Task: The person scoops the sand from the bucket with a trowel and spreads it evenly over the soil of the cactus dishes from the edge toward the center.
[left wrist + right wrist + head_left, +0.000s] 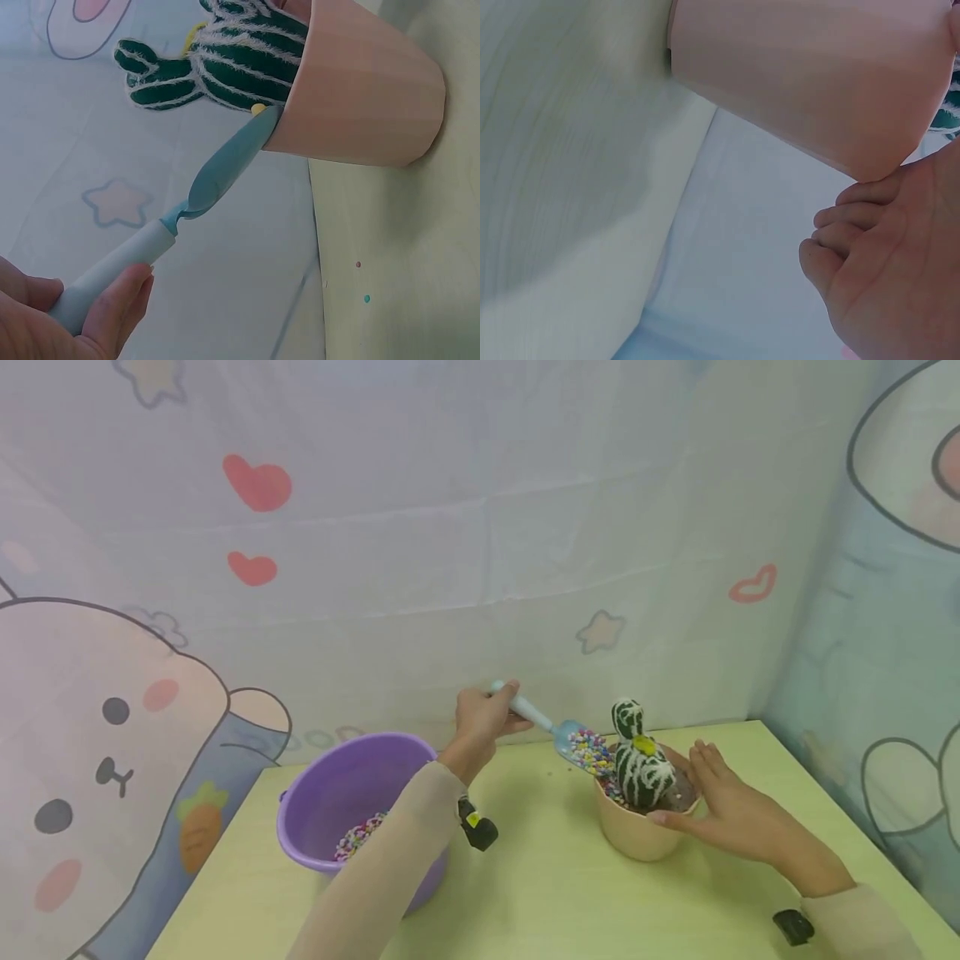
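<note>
My left hand (482, 727) grips the pale handle of a small blue scoop (225, 172). Multicoloured pebbles (589, 750) fill the scoop's bowl, whose tip is at the left rim of a peach flower pot (637, 835). In the pot stands a green artificial cactus (642, 768) with white fuzzy ribs and a yellow flower, brown filling on its right and some coloured pebbles on its left. My right hand (738, 814) rests against the pot's right rim, fingers straight and thumb along the front. In the right wrist view its palm (907, 262) faces the pot wall.
A purple bucket (315, 810) with more coloured pebbles (358, 837) inside stands at the left, partly behind my left forearm. A few stray pebbles (367, 298) lie on the light green table (525, 877). A printed cloth backdrop (480, 527) hangs directly behind the table.
</note>
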`<control>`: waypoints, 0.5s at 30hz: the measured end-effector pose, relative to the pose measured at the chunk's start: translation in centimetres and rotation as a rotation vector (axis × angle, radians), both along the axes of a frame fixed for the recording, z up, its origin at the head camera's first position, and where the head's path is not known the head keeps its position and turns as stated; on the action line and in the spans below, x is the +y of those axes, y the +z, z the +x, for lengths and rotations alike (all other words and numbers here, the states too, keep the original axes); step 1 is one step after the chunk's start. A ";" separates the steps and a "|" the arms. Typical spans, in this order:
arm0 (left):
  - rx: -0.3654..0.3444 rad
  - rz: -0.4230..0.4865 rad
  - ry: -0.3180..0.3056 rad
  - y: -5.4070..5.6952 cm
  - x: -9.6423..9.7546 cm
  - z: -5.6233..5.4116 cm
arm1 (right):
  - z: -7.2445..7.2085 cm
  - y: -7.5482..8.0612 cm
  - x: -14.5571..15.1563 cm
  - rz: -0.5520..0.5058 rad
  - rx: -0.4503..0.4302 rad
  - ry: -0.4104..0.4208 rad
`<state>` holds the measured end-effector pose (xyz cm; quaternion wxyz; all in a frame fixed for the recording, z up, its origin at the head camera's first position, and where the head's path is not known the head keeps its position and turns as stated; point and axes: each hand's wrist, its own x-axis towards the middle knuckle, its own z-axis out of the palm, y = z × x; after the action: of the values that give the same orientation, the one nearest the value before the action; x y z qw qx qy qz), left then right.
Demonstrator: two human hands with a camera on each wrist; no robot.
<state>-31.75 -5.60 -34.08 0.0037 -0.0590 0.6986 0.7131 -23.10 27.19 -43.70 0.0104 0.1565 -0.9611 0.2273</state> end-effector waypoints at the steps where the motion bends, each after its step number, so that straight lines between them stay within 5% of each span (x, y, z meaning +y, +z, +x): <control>1: 0.002 -0.004 -0.001 0.0 0.0 0.0 | 0.0 0.0 -0.1 0.003 0.001 -0.004; 15: 0.024 -0.021 0.008 0.3 0.0 0.1 | 0.4 -0.3 -1.1 0.069 0.066 -0.051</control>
<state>-31.62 -5.64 -33.76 -0.0084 -0.0534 0.7059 0.7062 -22.72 26.13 -43.99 0.0425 0.1395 -0.9712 0.1883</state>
